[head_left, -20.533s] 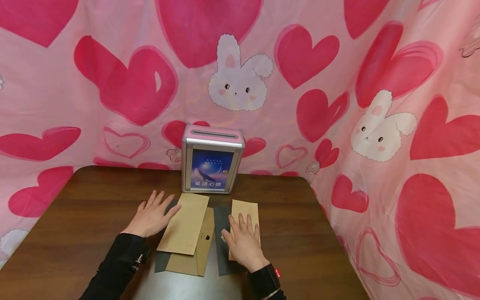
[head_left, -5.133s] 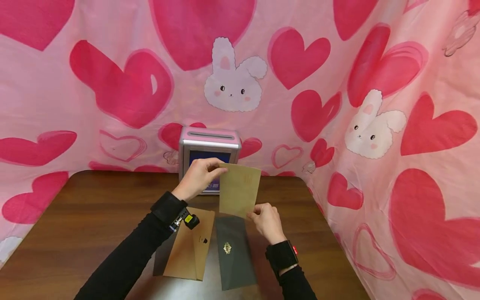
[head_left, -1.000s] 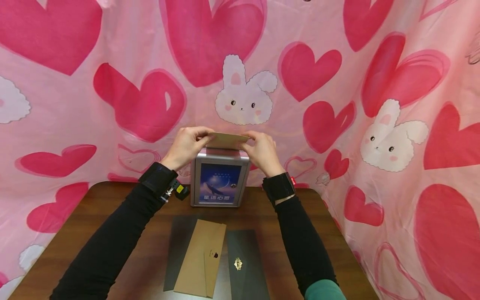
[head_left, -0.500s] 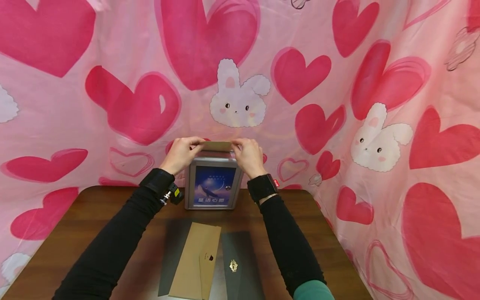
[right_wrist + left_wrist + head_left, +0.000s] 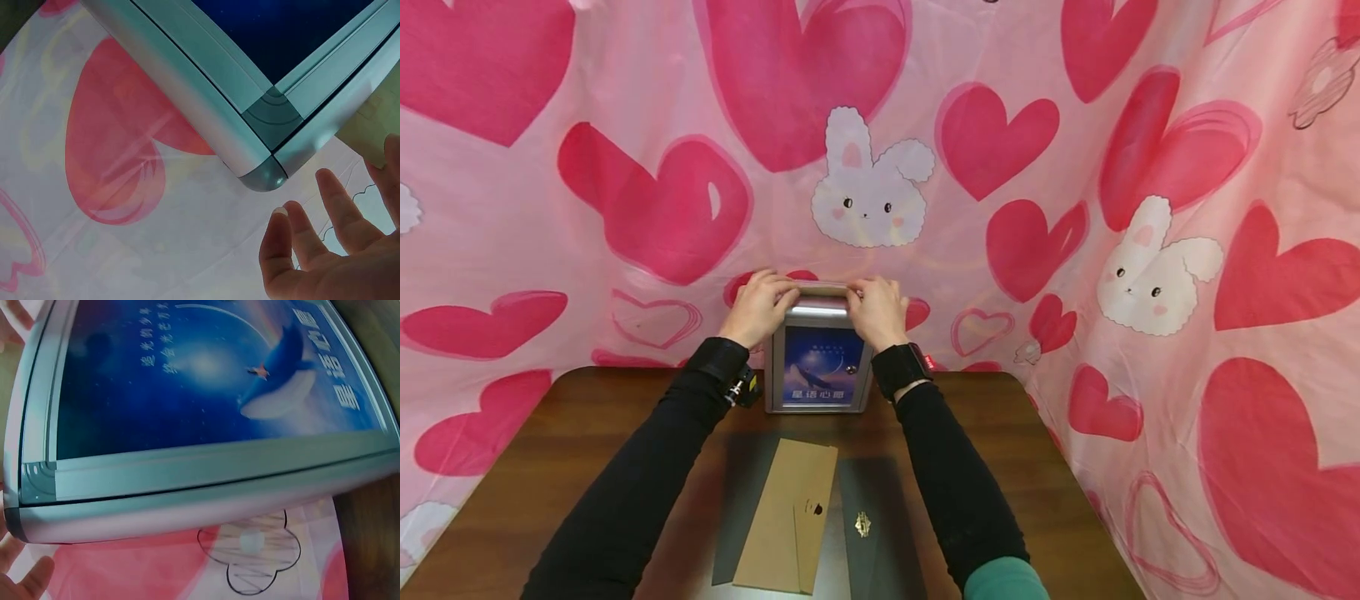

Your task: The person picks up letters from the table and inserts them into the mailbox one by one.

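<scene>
A kraft envelope (image 5: 823, 289) stands at the slot on top of a silver and pink box (image 5: 820, 312); only a thin strip of it shows above the box. My left hand (image 5: 758, 308) pinches its left end, and my right hand (image 5: 877, 312) pinches its right end. Seen from the right wrist, part of the envelope (image 5: 370, 122) rises over the box's top edge, beside the right fingers (image 5: 344, 215). In the left wrist view the box front (image 5: 187, 381) fills most of the picture, and left fingertips (image 5: 34, 578) show at its edge.
On the wooden table (image 5: 625, 442) in front of the box lie another kraft envelope (image 5: 790, 508), a dark grey envelope (image 5: 737, 500) partly under it, and a dark grey envelope with a gold emblem (image 5: 880, 533). A pink heart-patterned cloth (image 5: 880, 67) hangs behind.
Over the last second the kraft envelope has gone down at the slot, so less of it shows. Both hands have lowered with it. Earlier, they held it up in front of the box.
</scene>
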Motion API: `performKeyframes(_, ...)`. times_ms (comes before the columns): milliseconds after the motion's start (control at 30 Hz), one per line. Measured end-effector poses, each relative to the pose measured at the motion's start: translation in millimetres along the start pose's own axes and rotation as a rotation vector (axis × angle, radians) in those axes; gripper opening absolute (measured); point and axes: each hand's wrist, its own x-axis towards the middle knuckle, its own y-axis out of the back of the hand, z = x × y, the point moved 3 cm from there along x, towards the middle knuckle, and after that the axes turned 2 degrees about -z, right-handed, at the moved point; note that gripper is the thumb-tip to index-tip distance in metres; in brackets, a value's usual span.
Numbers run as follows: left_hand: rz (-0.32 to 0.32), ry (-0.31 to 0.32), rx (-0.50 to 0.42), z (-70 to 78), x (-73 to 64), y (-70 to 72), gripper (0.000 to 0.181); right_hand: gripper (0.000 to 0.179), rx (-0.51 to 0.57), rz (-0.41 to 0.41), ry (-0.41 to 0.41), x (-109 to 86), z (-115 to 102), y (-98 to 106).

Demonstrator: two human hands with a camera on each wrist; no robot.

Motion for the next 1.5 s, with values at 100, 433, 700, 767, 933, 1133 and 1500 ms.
performKeyframes(100, -0.043, 0.020, 0.018, 0.1, -2.2, -0.3, 0.030, 0.028, -0.002, -0.004, -0.016, -2.5, 0.6, 0.1)
performKeyframes(433, -0.004, -0.012, -0.028, 3.8, -10.3, 8.2, 0.037, 0.033, 0.055, 0.036, -0.005, -15.2, -0.3, 17.5)
performKeyframes(700, 0.107, -0.088, -0.073, 17.1, -23.2, 13.8, 0.027, 0.034, 0.073, 0.060, -0.017, -39.4, 3.5, 29.9)
performKeyframes(767, 0.150, -0.103, -0.083, 20.0, -28.1, 13.6, 0.025, 0.035, 0.085, 0.057, -0.024, -47.3, 6.5, 30.4)
performKeyframes(933, 0.211, -0.153, -0.104, 30.1, -41.8, 10.6, 0.020, 0.038, 0.136, 0.062, -0.063, -68.9, 19.3, 29.3)
performKeyframes(1133, 0.181, -0.147, -0.121, 37.1, -66.9, -5.1, 0.017, 0.037, 0.158, 0.011, -0.149, -104.2, 45.4, 20.2)
performKeyframes(1500, -0.054, 0.004, -0.136, 34.2, -113.6, -58.4, 0.019, 0.042, 0.123, -0.184, -0.273, -183.3, 83.3, -7.9)
